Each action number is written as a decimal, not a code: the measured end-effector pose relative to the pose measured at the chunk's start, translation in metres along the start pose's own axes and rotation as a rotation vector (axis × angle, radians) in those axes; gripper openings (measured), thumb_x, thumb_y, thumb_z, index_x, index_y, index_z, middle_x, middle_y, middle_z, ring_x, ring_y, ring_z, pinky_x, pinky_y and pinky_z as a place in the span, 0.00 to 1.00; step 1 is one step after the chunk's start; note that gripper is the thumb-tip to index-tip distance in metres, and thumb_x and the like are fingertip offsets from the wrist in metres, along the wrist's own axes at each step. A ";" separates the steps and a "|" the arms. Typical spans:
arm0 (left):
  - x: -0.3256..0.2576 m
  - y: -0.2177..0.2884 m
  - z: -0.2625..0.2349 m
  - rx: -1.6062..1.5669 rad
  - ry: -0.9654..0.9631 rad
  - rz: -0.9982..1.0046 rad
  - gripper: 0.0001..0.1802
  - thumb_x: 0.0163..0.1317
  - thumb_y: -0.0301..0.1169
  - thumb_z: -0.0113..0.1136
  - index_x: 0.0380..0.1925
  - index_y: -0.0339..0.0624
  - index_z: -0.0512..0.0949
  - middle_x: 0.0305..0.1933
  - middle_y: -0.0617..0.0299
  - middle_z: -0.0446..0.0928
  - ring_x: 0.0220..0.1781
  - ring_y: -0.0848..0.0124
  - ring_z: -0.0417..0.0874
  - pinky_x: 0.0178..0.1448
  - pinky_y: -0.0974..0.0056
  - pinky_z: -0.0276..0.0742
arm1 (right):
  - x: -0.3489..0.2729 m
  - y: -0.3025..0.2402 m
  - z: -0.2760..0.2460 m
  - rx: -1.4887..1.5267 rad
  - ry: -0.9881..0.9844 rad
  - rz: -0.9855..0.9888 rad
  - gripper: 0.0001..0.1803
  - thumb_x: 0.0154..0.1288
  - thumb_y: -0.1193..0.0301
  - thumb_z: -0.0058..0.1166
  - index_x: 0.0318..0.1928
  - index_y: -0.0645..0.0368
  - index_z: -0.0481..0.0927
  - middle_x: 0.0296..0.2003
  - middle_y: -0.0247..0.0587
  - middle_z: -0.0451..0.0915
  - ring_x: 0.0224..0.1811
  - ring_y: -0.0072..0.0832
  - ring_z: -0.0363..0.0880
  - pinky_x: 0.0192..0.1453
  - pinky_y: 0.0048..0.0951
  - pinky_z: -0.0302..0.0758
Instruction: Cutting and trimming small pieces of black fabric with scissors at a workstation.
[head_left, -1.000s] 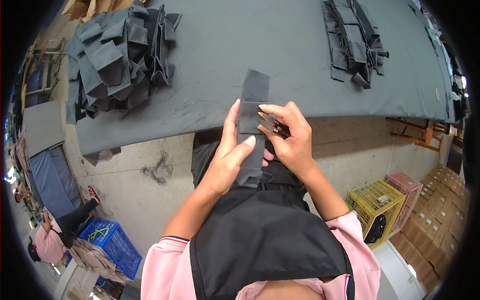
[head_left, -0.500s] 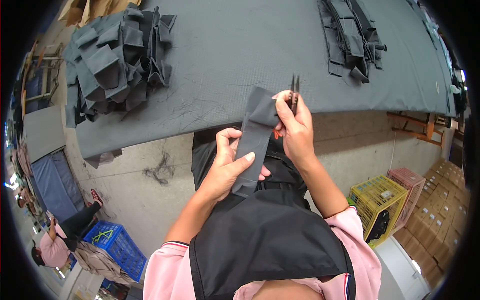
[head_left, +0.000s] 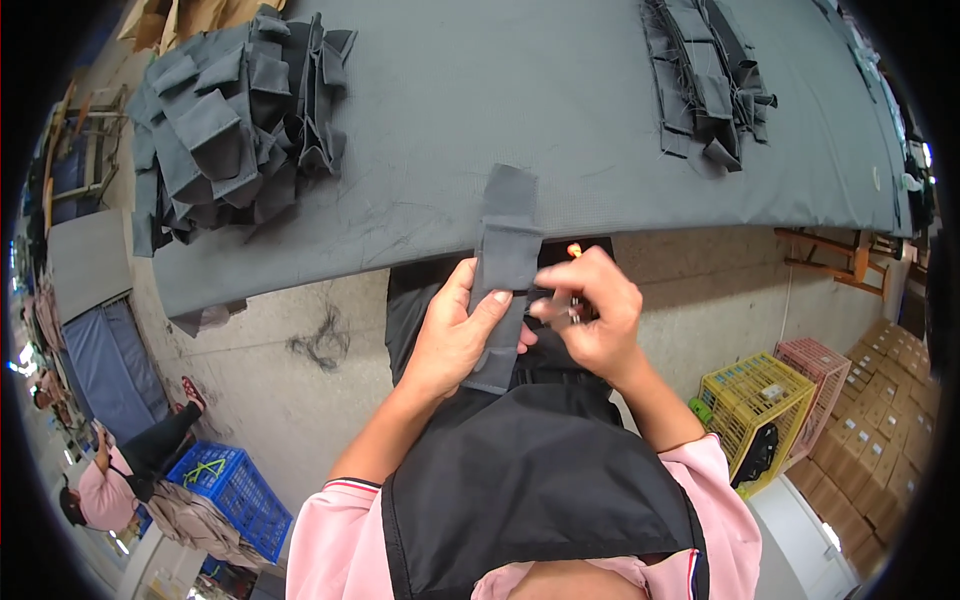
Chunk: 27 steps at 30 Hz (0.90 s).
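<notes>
Grey fabric strip (head_left: 506,275): held lengthwise in front of the black apron (head_left: 540,470), far end over the near edge of the covered table (head_left: 560,130).
Weight: looks light, one hand carries it.
Stiffness: probably soft and bendy, firmer where the stitched flap (head_left: 512,245) doubles the cloth.
Slip/fragility: matte weave, likely low slip; won't break, though cut edges may fray.
Left hand (head_left: 455,335): clamped on strip, thumb on top just below flap, fingers behind, some tips showing past the right edge.
Right hand (head_left: 605,310): beside strip's right edge, blurred; fingers curled round small snips (head_left: 572,312). Thumb and forefinger look apart; can't tell if they pinch a thread or touch cloth.
Best hold: thumb over, fingers under, across the width near the flap's lower edge; leaves side edges reachable. Far end alone would probably let it droop.
Similar pieces: pile (head_left: 215,130) at table's left, smaller bundle (head_left: 705,80) at right.
</notes>
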<state>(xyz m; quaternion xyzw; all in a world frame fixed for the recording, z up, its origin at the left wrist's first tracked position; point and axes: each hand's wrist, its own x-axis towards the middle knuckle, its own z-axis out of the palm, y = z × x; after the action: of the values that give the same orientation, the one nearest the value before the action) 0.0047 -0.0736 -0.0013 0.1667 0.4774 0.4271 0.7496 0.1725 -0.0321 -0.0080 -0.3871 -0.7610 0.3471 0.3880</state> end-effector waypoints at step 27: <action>-0.004 0.006 0.005 0.030 -0.025 -0.086 0.15 0.68 0.30 0.50 0.51 0.35 0.65 0.37 0.56 0.77 0.27 0.70 0.83 0.31 0.67 0.81 | 0.009 -0.007 -0.014 -0.063 0.100 0.166 0.24 0.44 0.83 0.64 0.46 0.59 0.78 0.31 0.36 0.70 0.27 0.25 0.70 0.29 0.23 0.70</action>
<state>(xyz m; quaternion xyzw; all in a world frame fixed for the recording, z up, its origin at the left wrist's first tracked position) 0.0050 -0.0721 0.0073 0.1625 0.4810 0.3851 0.7707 0.1787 -0.0241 0.0074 -0.4777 -0.7165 0.3343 0.3829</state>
